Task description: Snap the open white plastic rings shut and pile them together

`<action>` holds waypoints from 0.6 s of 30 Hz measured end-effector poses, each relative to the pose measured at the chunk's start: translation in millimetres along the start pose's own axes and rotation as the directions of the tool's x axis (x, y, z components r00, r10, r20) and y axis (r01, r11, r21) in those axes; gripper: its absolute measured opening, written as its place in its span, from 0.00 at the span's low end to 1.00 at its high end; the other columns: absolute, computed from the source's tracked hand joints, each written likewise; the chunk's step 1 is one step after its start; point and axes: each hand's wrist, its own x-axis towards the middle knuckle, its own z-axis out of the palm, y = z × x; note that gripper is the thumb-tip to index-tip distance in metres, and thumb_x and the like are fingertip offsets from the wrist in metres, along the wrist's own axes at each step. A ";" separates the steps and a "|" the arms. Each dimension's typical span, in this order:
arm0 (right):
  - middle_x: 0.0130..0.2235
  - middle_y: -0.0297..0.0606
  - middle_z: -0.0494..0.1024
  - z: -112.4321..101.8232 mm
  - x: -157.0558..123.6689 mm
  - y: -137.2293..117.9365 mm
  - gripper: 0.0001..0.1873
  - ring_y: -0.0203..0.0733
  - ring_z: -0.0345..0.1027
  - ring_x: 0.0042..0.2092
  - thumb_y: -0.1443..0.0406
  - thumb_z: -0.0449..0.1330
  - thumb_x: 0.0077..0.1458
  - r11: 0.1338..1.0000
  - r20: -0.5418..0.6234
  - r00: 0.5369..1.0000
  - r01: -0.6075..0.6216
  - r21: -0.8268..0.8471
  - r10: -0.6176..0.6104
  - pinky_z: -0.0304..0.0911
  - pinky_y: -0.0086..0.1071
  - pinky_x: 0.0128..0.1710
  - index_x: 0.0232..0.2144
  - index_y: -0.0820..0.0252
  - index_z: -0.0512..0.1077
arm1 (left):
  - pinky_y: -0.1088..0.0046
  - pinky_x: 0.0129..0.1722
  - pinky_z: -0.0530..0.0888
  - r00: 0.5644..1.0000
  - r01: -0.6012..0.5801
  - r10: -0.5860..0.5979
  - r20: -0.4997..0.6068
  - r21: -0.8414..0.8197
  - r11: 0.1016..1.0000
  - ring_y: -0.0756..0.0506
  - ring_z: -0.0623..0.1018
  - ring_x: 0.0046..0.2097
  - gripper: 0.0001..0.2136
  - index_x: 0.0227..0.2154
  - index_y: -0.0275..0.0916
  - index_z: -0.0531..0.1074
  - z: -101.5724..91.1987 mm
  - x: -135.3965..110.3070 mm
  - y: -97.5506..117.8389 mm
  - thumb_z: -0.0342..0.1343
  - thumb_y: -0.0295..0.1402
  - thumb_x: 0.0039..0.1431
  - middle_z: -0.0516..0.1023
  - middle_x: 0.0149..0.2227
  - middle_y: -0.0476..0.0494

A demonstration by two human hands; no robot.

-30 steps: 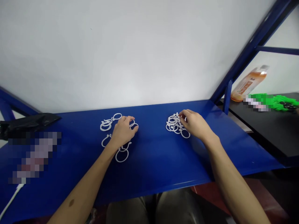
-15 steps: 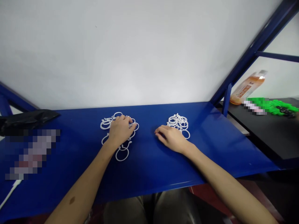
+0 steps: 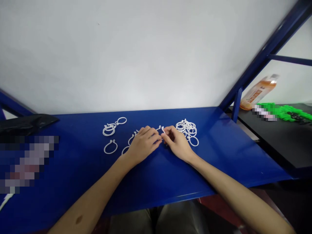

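My left hand reaches to the middle of the blue table, fingers bent together at a white plastic ring with a small looped end. Facing it, my right hand pinches the same ring between thumb and fingers; most of that ring is hidden by the hands. Just beyond my right hand lies a pile of similar white rings. More loose white rings lie left of my left hand, a few partly covered by it.
The blue table runs up to a pale wall. A black plastic bag and a white cable are at the left. On a black surface at the right stand a tilted bottle and green pieces.
My left hand has moved right, from the left group of rings to my right hand, and a white ring now shows between them. My right hand has closed on it.
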 end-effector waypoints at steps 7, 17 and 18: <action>0.28 0.30 0.75 -3.6 1.4 6.0 0.07 0.36 0.71 0.29 0.61 0.55 0.64 1.000 0.025 1.000 0.008 -0.006 -0.007 0.67 0.31 0.32 0.40 0.57 0.70 | 0.64 0.47 0.71 0.978 0.205 -0.208 -0.002 -0.148 0.967 0.43 0.74 0.47 0.07 0.43 0.41 0.69 -1.2 -0.8 10.8 0.56 0.35 0.63 0.73 0.45 0.42; 0.27 0.31 0.76 -6.9 1.3 1.8 0.07 0.34 0.68 0.26 0.62 0.56 0.64 0.996 -0.027 0.998 0.063 -0.061 -0.065 0.64 0.28 0.28 0.38 0.58 0.72 | 0.52 0.59 0.65 0.874 0.457 -0.348 0.338 -0.330 0.826 0.37 0.73 0.56 0.35 0.65 0.40 0.53 3.6 -5.9 12.3 0.60 0.42 0.59 0.77 0.49 0.40; 0.27 0.31 0.76 -7.0 1.2 1.6 0.07 0.34 0.68 0.26 0.62 0.56 0.63 0.994 -0.040 0.996 0.073 -0.086 -0.076 0.63 0.28 0.28 0.38 0.58 0.72 | 0.54 0.58 0.67 0.872 0.465 -0.354 0.339 -0.347 0.814 0.38 0.73 0.56 0.33 0.65 0.40 0.53 5.4 -6.9 12.7 0.58 0.39 0.60 0.77 0.49 0.40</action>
